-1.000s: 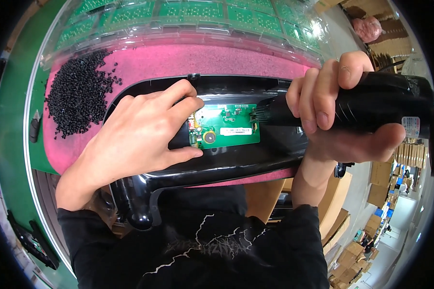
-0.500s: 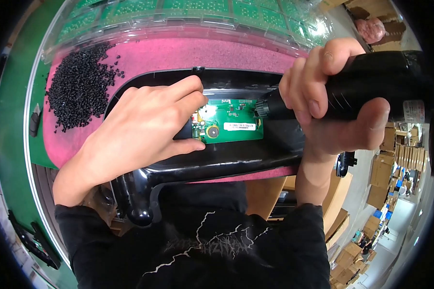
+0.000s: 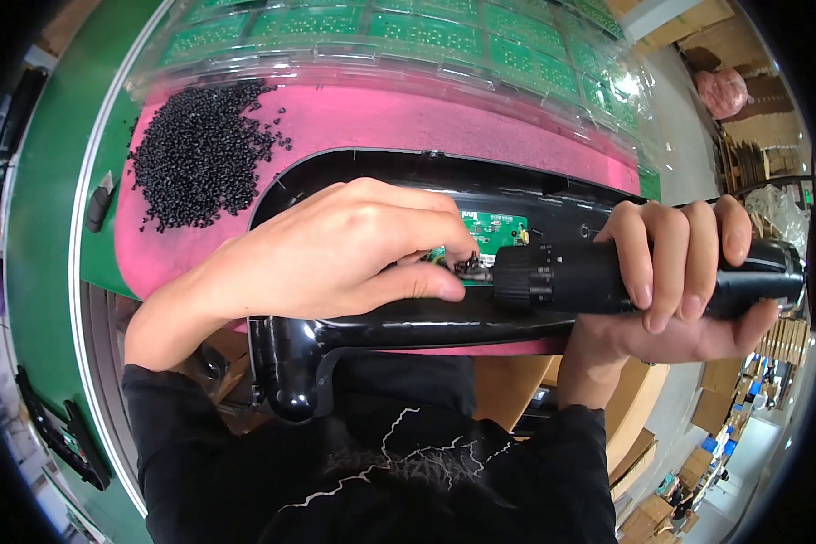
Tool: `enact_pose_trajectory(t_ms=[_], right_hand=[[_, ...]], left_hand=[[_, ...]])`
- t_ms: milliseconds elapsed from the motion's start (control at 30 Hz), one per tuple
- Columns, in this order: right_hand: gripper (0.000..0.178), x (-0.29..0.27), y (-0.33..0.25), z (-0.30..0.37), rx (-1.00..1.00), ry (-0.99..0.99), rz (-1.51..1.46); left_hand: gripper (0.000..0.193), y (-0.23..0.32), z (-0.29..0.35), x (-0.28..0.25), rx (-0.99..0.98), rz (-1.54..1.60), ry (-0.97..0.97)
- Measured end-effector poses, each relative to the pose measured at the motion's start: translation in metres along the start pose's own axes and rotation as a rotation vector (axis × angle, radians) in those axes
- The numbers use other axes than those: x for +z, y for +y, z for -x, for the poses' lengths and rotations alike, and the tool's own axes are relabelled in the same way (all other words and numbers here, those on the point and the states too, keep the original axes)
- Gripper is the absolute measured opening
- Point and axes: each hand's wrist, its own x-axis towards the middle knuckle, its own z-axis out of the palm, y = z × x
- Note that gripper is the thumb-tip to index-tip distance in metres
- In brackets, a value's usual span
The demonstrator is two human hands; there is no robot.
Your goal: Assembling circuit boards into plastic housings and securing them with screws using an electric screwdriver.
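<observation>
My right hand is wrapped round a black electric screwdriver, which lies nearly level with its front end pointing left. My left hand pinches some small black screws between thumb and fingers, right at the screwdriver's tip. Whether the bit touches a screw cannot be made out. Below both hands lies a black plastic housing with a curved rim and a stubby arm at its near left. A green circuit board sits inside it, partly covered by my left hand and the screwdriver.
Beneath the housing is a pink mat on a green table. A heap of small black screws spreads over its left part. Clear plastic trays of green circuit boards line the far side. Cardboard boxes stand on the floor at right.
The screwdriver has come off the board and swung level, its tip now at my left fingertips. My left hand has left the board's left edge and now pinches screws. The view has shifted slightly.
</observation>
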Motion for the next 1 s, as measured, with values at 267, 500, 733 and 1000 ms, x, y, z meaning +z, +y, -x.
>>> enact_pose_trajectory(t_ms=[267,500,733,1000], right_hand=[[0.038,0.002,0.009,0.004,-0.001,-0.078,0.031],[0.038,0.005,-0.002,0.007,-0.121,-0.043,0.138],[0.039,0.008,0.0,0.011,-0.203,0.036,0.129],[0.04,0.012,0.006,0.012,-0.213,0.001,0.13]], left_hand=[[0.016,-0.003,-0.001,-0.003,-0.049,0.231,-0.106],[0.014,0.008,-0.004,-0.01,-0.423,0.287,0.074],[0.01,-0.003,-0.002,0.001,-0.069,0.027,0.112],[0.023,0.0,-0.001,0.006,0.023,-0.067,0.111]])
